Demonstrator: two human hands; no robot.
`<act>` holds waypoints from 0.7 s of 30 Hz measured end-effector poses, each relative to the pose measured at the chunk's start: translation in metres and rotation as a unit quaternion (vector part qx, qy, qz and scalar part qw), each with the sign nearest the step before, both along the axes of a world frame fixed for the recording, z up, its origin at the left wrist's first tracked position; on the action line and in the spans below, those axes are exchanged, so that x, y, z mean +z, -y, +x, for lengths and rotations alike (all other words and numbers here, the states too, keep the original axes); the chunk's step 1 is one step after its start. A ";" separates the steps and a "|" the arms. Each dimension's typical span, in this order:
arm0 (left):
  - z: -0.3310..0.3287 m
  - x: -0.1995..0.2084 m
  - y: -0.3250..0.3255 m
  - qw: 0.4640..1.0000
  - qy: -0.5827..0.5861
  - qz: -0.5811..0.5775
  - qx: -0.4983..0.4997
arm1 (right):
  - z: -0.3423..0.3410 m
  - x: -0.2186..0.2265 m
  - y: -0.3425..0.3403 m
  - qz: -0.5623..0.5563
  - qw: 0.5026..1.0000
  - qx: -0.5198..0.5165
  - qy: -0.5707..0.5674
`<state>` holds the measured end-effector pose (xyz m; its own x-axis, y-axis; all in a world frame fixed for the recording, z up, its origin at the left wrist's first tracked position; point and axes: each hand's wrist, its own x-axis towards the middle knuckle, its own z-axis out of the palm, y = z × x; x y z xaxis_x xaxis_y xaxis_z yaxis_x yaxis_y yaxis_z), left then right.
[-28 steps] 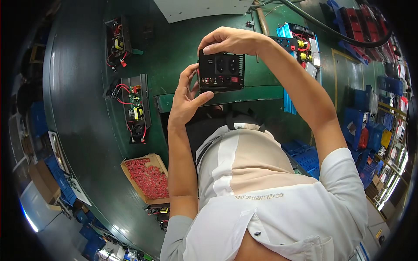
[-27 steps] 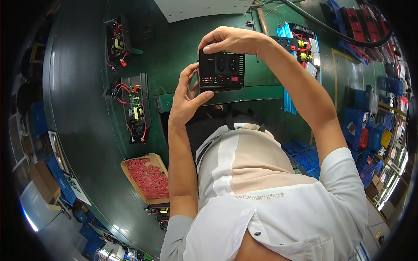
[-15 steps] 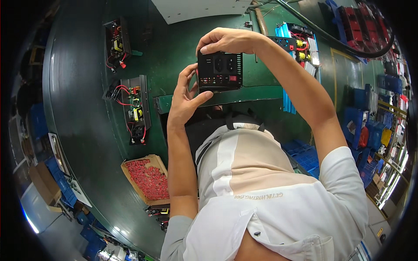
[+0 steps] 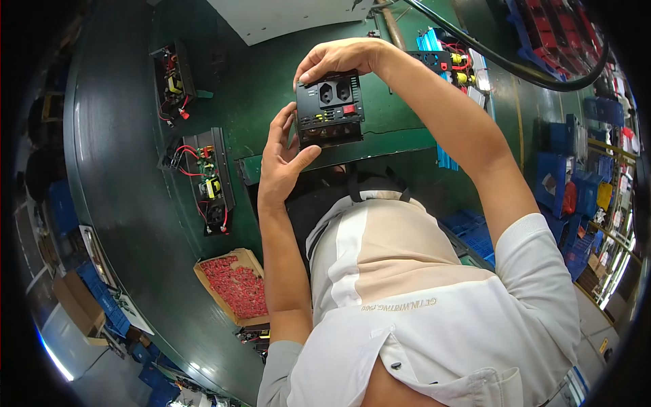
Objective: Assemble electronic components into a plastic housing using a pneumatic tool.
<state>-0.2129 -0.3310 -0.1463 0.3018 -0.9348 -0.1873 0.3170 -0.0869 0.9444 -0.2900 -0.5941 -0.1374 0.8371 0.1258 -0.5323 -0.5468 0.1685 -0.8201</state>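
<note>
Between my two hands is a black power inverter (image 4: 330,108), its end panel with two sockets and a red switch facing up toward me. My right hand (image 4: 339,58) grips its far edge from above, thumb against the far left corner. At the near left side, my left hand (image 4: 281,154) holds it with the thumb by the lower edge; its other fingers are partly hidden along the side. An open part of the casing shows dark innards below the panel. Both hands keep the inverter above the green bench (image 4: 386,140).
Two opened inverter units (image 4: 173,85) (image 4: 211,180) with red wires lie on the left. A cardboard box (image 4: 237,319) of small red parts stands near my left forearm. Blue-cased units (image 4: 428,42) sit at the far right, below a black hose (image 4: 502,68). A white panel (image 4: 285,17) stands at the back.
The inverter has tilted in my hands, so its socket panel and the open part below it show more plainly. The whole view has shifted slightly. Both hands keep their hold.
</note>
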 end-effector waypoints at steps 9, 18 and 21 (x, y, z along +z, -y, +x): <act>-0.002 0.004 0.001 1.000 -0.007 0.007 -0.005 | 0.013 0.008 -0.002 -0.096 0.994 0.042 -0.009; -0.005 0.005 0.002 1.000 -0.009 0.000 0.019 | -0.011 0.028 -0.020 -0.275 0.961 0.009 0.020; -0.005 0.004 0.000 1.000 0.003 -0.003 0.017 | -0.013 0.037 -0.030 -0.268 0.963 -0.018 -0.003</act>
<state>-0.2175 -0.3310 -0.1424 0.3352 -0.9250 -0.1787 0.3135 -0.0693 0.9470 -0.3025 -0.5643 -0.1008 0.8330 -0.1968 -0.5171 -0.5529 -0.2601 -0.7916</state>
